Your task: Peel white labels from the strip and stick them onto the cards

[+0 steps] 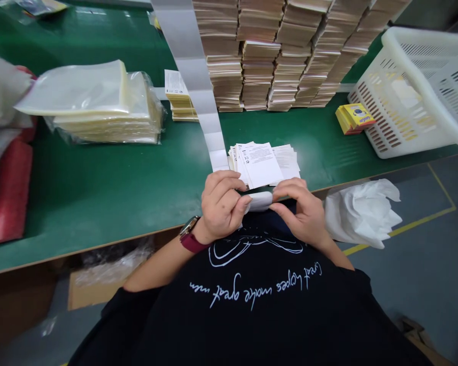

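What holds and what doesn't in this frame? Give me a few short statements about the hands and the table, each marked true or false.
1. The left hand and right hand both grip a small white piece between them. True.
2. The plastic basket at the right is red. False: it is white.
3. A pile of printed leaflets lies on the green table just beyond the hands. True.
4. The watch sits on the right wrist. False: it is on the left wrist.
5. A long white strip runs down across the table and ends beside the leaflets. True.
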The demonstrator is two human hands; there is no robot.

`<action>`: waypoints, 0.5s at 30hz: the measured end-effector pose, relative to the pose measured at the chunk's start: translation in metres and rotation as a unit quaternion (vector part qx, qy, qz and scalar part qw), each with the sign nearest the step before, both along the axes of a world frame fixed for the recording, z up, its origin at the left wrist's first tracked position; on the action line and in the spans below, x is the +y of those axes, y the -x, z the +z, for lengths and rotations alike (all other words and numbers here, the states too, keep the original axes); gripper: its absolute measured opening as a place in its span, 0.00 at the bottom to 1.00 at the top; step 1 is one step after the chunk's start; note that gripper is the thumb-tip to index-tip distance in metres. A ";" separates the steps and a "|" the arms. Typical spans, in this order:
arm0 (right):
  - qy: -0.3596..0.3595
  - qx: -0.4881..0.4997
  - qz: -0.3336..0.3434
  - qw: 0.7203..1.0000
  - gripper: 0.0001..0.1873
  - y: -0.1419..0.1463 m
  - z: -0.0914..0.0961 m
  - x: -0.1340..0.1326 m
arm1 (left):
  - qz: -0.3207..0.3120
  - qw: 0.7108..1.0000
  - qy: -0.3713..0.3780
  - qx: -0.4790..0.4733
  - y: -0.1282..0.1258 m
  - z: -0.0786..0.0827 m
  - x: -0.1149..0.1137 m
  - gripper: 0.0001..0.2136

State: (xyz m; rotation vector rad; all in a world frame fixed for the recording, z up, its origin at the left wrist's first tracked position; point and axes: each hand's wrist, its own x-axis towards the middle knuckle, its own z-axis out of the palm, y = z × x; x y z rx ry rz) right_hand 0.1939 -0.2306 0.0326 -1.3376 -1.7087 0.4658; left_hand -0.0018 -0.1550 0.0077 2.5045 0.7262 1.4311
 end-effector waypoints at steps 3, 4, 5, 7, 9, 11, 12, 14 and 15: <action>-0.003 0.088 0.010 0.996 0.05 0.009 -0.004 -0.001 | 0.010 1.000 0.005 0.023 0.001 0.005 -0.002 0.08; 0.000 0.107 0.013 0.994 0.05 0.009 -0.006 0.000 | 0.020 0.999 0.004 0.029 0.003 0.007 -0.002 0.06; 0.008 0.119 0.019 0.993 0.05 0.007 -0.007 0.001 | 0.033 0.999 -0.005 0.035 0.005 0.008 -0.002 0.02; 0.030 0.132 0.031 0.990 0.05 0.005 -0.008 0.003 | 0.045 0.996 -0.053 0.051 0.009 0.010 -0.002 0.07; 0.052 0.139 0.042 0.988 0.04 0.004 -0.006 0.004 | 0.022 0.991 -0.110 0.080 0.013 0.011 -0.003 0.12; 0.057 0.136 0.052 0.988 0.03 0.005 -0.003 0.004 | -0.026 0.986 -0.129 0.106 0.013 0.012 -0.003 0.11; 0.050 0.124 0.054 0.990 0.03 0.006 -0.002 0.004 | -0.048 0.985 -0.121 0.111 0.012 0.012 -0.003 0.10; 0.020 0.075 0.046 0.996 0.04 0.007 0.002 0.003 | -0.082 0.987 -0.084 0.107 0.009 0.015 -0.003 0.06; -0.003 0.041 0.040 0.998 0.05 0.006 0.004 0.002 | -0.101 0.989 -0.050 0.101 0.008 0.017 -0.004 0.04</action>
